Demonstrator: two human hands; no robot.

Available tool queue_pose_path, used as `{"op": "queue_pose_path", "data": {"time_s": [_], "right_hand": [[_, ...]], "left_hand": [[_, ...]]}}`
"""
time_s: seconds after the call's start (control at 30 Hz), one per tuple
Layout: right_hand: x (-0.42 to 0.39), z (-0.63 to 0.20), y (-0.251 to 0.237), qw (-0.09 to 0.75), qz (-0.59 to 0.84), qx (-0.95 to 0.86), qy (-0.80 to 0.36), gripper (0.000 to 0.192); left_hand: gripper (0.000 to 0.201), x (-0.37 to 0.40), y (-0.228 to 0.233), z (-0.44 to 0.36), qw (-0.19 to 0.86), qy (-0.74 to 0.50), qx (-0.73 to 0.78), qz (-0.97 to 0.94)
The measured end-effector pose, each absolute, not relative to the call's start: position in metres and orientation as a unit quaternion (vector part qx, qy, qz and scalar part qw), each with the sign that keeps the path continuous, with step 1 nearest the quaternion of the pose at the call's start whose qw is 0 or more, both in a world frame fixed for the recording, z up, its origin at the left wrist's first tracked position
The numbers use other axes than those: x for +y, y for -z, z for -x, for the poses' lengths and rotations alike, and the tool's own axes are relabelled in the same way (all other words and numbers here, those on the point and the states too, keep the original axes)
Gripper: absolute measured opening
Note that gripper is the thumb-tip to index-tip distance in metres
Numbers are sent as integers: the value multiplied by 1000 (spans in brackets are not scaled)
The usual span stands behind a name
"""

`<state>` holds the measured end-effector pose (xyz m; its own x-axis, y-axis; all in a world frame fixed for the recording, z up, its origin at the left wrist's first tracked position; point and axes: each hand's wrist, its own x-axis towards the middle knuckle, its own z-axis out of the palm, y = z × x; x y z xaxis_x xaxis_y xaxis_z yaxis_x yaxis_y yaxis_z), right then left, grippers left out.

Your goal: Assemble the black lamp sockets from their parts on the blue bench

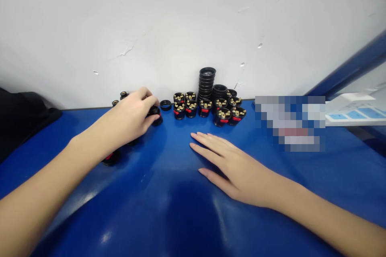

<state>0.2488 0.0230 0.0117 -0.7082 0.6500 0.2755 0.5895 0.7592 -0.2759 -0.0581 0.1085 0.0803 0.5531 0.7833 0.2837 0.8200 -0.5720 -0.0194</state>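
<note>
At the left, my left hand (138, 110) has its fingers closed around a black round part with a red tab (156, 116), mostly hidden by the fingers. More black parts show partly behind and beneath the left wrist, one with a red spot (110, 160) below the forearm. My right hand (223, 160) lies palm down over the blue table, fingers stretched and apart, holding nothing. Beyond its fingertips stand several black cylindrical parts with brass terminals on top and red tabs (204, 108). A loose black ring (165, 105) rests between the left hand and that group.
A tall stack of black rings (206, 84) stands against the white wall (181, 20), with a shorter ring stack (220, 90) beside it. Dark cloth (24, 120) lies at the far left. A white and blue box (356, 110) is at the right, beside a blurred-out patch on the blue table (144, 209).
</note>
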Motion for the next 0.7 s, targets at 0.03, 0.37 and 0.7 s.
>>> {"op": "queue_pose_path", "data": {"time_s": [0.03,0.37,0.7], "right_hand": [[23,-249,-11,186,337,-919,-88,51],[23,-252,-3,253,379,-880,-134,61],[30,-250,-24,327,377,-822,-275,26]], "left_hand": [[23,102,-79,55,64,123,-442,886],[23,40,-48,12,-177,271,-398,858],[29,14,-17,-4,-342,346,-396,778]]}}
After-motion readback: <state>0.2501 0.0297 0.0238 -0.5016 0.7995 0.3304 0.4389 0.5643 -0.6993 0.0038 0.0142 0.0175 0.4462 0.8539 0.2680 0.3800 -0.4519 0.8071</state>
